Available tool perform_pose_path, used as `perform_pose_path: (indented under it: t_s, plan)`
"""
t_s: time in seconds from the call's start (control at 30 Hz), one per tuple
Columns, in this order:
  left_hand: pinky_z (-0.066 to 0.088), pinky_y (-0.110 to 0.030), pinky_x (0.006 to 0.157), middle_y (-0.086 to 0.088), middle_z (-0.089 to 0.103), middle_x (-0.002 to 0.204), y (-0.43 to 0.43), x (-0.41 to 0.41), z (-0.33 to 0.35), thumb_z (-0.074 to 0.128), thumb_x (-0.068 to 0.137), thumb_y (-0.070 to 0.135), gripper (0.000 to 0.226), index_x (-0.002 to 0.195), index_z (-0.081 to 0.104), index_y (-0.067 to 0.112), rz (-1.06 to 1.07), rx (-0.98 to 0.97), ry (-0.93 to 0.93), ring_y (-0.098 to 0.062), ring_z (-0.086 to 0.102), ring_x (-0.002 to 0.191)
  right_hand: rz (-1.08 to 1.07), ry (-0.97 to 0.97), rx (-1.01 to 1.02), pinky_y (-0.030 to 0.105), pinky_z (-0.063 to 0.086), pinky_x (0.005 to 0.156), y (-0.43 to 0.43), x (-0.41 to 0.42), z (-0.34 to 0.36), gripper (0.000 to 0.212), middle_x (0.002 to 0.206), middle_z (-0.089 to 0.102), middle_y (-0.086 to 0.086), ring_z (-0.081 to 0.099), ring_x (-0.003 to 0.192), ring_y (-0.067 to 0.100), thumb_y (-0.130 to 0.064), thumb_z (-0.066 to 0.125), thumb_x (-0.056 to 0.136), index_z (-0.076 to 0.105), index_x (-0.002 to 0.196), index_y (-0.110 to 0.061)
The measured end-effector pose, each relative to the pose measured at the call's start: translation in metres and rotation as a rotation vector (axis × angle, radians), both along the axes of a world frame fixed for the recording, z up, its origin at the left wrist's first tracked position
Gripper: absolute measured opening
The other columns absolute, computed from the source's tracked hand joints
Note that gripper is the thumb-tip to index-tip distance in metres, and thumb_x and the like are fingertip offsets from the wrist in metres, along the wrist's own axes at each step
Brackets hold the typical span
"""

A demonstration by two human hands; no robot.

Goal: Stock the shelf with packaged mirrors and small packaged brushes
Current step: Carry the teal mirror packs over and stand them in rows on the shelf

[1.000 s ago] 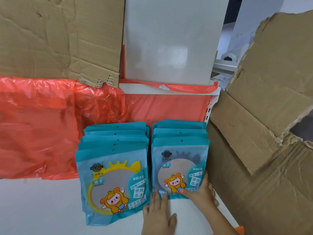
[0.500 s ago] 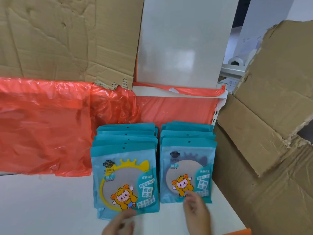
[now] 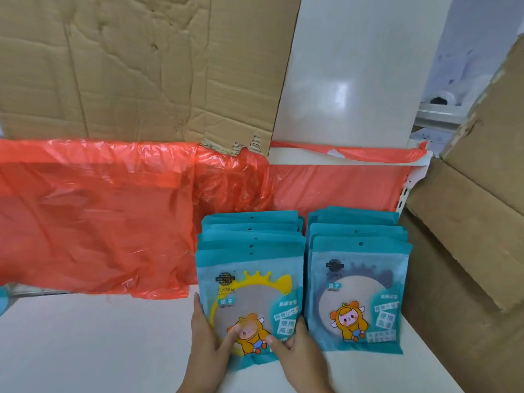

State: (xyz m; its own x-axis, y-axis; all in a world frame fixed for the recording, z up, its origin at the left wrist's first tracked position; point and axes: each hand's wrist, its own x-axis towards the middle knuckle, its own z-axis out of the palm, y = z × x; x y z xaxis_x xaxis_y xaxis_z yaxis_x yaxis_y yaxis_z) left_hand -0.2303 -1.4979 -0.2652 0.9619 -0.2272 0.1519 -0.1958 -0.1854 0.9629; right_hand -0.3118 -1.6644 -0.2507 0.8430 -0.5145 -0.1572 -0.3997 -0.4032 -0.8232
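Two leaning stacks of teal packaged mirrors stand side by side on the white shelf [image 3: 85, 344]. The left stack [image 3: 252, 279] shows a yellow crown-rimmed mirror in front. The right stack [image 3: 360, 282] shows a dark-rimmed one. My left hand [image 3: 207, 344] holds the left stack at its lower left edge, thumb lying on the front pack. My right hand [image 3: 300, 355] holds the same stack at its lower right, fingers in the gap between the stacks and thumb on the front. No packaged brushes are in view.
Orange plastic sheeting [image 3: 99, 217] hangs along the shelf's back. A flattened cardboard sheet [image 3: 141, 66] and a white panel [image 3: 348, 80] stand above it. A large torn cardboard box [image 3: 467, 251] closes off the right side, close to the right stack.
My right hand left the right stack and both hands moved onto the left stack, taking it by its two lower sides. The view shifted left.
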Motion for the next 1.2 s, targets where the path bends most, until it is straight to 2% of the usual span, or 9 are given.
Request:
perform_pose_path:
  t_s: [0.2, 0.5, 0.63, 0.8, 0.87, 0.97, 1.07, 1.13, 1.2]
  plan:
    - [0.047, -0.046, 0.099, 0.014, 0.047, 0.132, 0.001, 0.016, 0.007, 0.072, 0.063, 0.06, 0.088, 0.137, 0.025, 0.05, -0.026, -0.046, 0.0, -0.014, 0.048, 0.124, -0.009, -0.027, 0.007, 0.027, 0.047, 0.094, 0.001, 0.019, -0.007, 0.073, 0.121, 0.062, -0.019, 0.064, 0.1, 0.002, -0.043, 0.071, 0.076, 0.03, 0.136, -0.036]
    - [0.051, -0.043, 0.095, 0.018, 0.049, 0.131, 0.005, 0.025, 0.009, 0.074, 0.057, 0.066, 0.09, 0.133, 0.028, 0.054, -0.102, -0.109, 0.032, -0.012, 0.052, 0.121, -0.004, -0.03, 0.015, 0.034, 0.05, 0.095, -0.001, 0.028, -0.015, 0.07, 0.119, 0.062, -0.019, 0.063, 0.104, 0.005, -0.047, 0.072, 0.071, 0.036, 0.13, -0.034]
    - [0.056, -0.03, 0.085, 0.021, 0.053, 0.126, 0.005, 0.021, 0.012, 0.079, 0.069, 0.039, 0.079, 0.13, 0.031, 0.052, -0.145, -0.206, 0.052, -0.007, 0.056, 0.117, 0.008, -0.084, 0.076, 0.032, 0.05, 0.096, 0.0, 0.027, -0.016, 0.069, 0.12, 0.062, -0.017, 0.062, 0.104, 0.001, -0.041, 0.074, 0.069, 0.04, 0.129, -0.032]
    - [0.056, -0.019, 0.072, 0.02, 0.053, 0.126, 0.007, 0.013, 0.026, 0.069, 0.079, 0.012, 0.082, 0.14, 0.022, 0.041, -0.169, -0.278, 0.093, 0.003, 0.06, 0.106, -0.059, -0.164, 0.164, 0.038, 0.053, 0.094, 0.002, 0.024, -0.02, 0.101, 0.116, 0.065, -0.016, 0.064, 0.103, 0.004, -0.071, 0.073, 0.048, 0.039, 0.132, -0.026]
    - [0.055, -0.017, 0.071, 0.024, 0.051, 0.125, 0.009, 0.011, 0.029, 0.067, 0.081, 0.014, 0.082, 0.139, 0.018, 0.046, -0.174, -0.288, 0.109, 0.006, 0.061, 0.103, -0.085, -0.171, 0.188, 0.04, 0.055, 0.09, 0.001, 0.021, -0.019, 0.108, 0.113, 0.068, -0.013, 0.066, 0.1, 0.005, -0.075, 0.071, 0.049, 0.035, 0.136, -0.024]
    - [0.055, -0.017, 0.071, 0.028, 0.048, 0.125, 0.012, 0.007, 0.036, 0.066, 0.081, 0.021, 0.084, 0.137, 0.011, 0.052, -0.18, -0.276, 0.129, 0.008, 0.06, 0.103, -0.093, -0.155, 0.2, 0.039, 0.056, 0.087, 0.004, 0.014, -0.01, 0.091, 0.113, 0.069, -0.01, 0.068, 0.097, 0.006, -0.049, 0.074, 0.071, 0.026, 0.144, -0.023]
    - [0.054, -0.014, 0.07, 0.028, 0.047, 0.125, 0.015, 0.005, 0.042, 0.067, 0.077, 0.03, 0.085, 0.134, 0.008, 0.055, -0.174, -0.232, 0.149, 0.009, 0.062, 0.099, -0.112, -0.164, 0.208, 0.041, 0.057, 0.084, 0.006, 0.007, -0.003, 0.084, 0.115, 0.068, -0.008, 0.069, 0.094, 0.007, -0.043, 0.07, 0.074, 0.027, 0.143, -0.027]
    - [0.054, -0.018, 0.08, 0.021, 0.039, 0.139, 0.019, 0.005, 0.046, 0.068, 0.073, 0.046, 0.098, 0.141, -0.003, 0.052, -0.142, -0.212, 0.162, 0.001, 0.059, 0.109, -0.127, -0.157, 0.19, 0.04, 0.058, 0.081, 0.009, 0.002, 0.0, 0.081, 0.112, 0.069, -0.005, 0.07, 0.09, 0.008, -0.042, 0.069, 0.076, 0.026, 0.143, -0.028]
    - [0.044, -0.033, 0.099, 0.011, 0.022, 0.153, 0.026, 0.005, 0.047, 0.067, 0.069, 0.063, 0.11, 0.144, -0.011, 0.048, -0.115, -0.188, 0.172, -0.012, 0.04, 0.133, -0.159, -0.142, 0.159, 0.033, 0.058, 0.075, 0.016, -0.006, 0.007, 0.074, 0.103, 0.07, -0.003, 0.069, 0.085, 0.008, -0.034, 0.066, 0.083, 0.025, 0.145, -0.026]
